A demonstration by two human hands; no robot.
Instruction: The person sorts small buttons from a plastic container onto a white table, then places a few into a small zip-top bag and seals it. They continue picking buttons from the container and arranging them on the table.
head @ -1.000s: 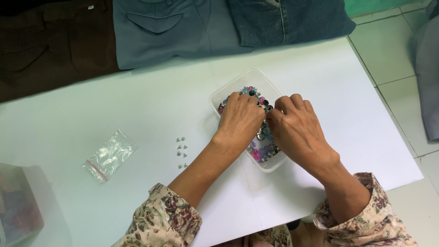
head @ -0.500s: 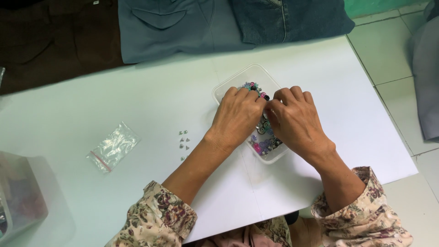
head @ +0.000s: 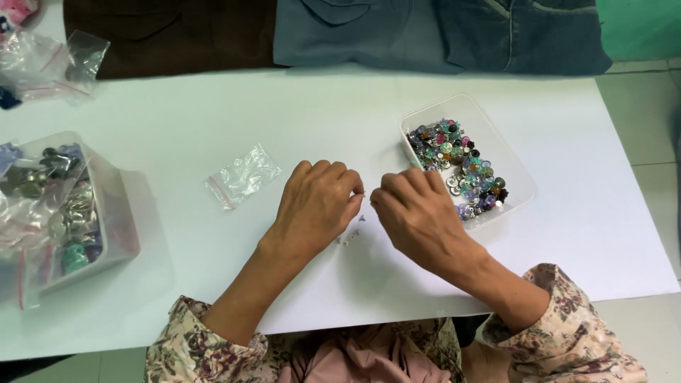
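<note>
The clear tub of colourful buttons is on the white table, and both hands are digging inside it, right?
Not quite. The head view shows the clear tub of colourful buttons on the white table, but both hands are outside it. The left hand and right hand are over the table beside it, fingertips close together above a few tiny silver pieces.

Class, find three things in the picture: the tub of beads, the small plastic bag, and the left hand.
tub of beads [head: 516,186], head view, bare right rim.
small plastic bag [head: 242,175], head view, its middle.
left hand [head: 316,206], head view, back of hand.
</note>
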